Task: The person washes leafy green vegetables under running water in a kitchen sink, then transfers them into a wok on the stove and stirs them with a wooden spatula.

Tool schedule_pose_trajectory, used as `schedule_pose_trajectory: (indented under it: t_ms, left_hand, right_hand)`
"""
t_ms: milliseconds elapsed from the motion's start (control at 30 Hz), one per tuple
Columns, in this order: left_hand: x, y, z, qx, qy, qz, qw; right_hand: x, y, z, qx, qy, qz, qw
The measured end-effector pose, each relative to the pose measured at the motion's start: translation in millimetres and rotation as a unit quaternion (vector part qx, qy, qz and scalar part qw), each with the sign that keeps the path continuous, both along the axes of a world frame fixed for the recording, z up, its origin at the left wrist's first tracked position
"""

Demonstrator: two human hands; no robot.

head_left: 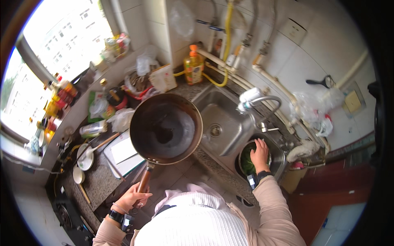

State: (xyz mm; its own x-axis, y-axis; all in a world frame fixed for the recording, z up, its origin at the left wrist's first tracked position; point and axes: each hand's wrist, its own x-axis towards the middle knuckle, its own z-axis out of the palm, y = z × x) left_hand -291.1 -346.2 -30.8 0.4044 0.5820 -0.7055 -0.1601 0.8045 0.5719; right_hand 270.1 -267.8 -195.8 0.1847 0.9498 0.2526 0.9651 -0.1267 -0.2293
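A large dark wok (166,127) is in my left hand (133,197), whose fingers wrap round its wooden handle (145,180). The wok is held above the counter's front edge and the left side of the sink, its inside facing up. At the right, my right hand (259,155) lies over a round pot (240,163) in the smaller sink basin. Its fingers stretch toward the pot's far rim, partly covering the leafy greens (247,161) inside. Whether the fingertips touch the rim, I cannot tell.
The larger steel basin (230,119) lies under a curved faucet (266,99). An orange-capped soap bottle (193,67) stands behind it. Left of the wok are a white cutting board (122,151), a plate (85,158) and a ladle (79,175). Several bottles (61,96) line the window sill.
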Motion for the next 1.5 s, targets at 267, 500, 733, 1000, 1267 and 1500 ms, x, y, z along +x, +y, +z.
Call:
schedule_pose_trajectory:
  t_ms: [267,500,733,1000,1267,1500]
  left_hand:
    - [136.1,73.7,-33.2,-0.019,-0.032,-0.238,0.971]
    - [164.2,95.1,-50.0,-0.026,-0.03,-0.254,0.967]
    - [168.2,130.5,-55.8,-0.031,-0.046,-0.227,0.972]
    - [132.3,161.8,-73.2,-0.027,-0.031,-0.271,0.962]
    - [118.0,177.3,-94.9,-0.082,-0.063,-0.291,0.951]
    - [116.9,185.9,-100.2,-0.083,-0.065,-0.3,0.948]
  right_hand:
    - [83.8,42.4,18.2,-0.112,-0.187,-0.062,0.974]
    - [75.6,43.5,29.4,-0.17,-0.208,-0.084,0.959]
    - [49.3,16.3,40.5,-0.131,-0.069,-0.09,0.985]
    - [-39.8,-92.7,-14.0,-0.19,0.098,-0.099,0.972]
    - [-94.5,-123.2,-31.5,-0.327,0.129,-0.135,0.926]
    - [-98.6,-118.7,-34.7,-0.449,0.122,-0.137,0.874]
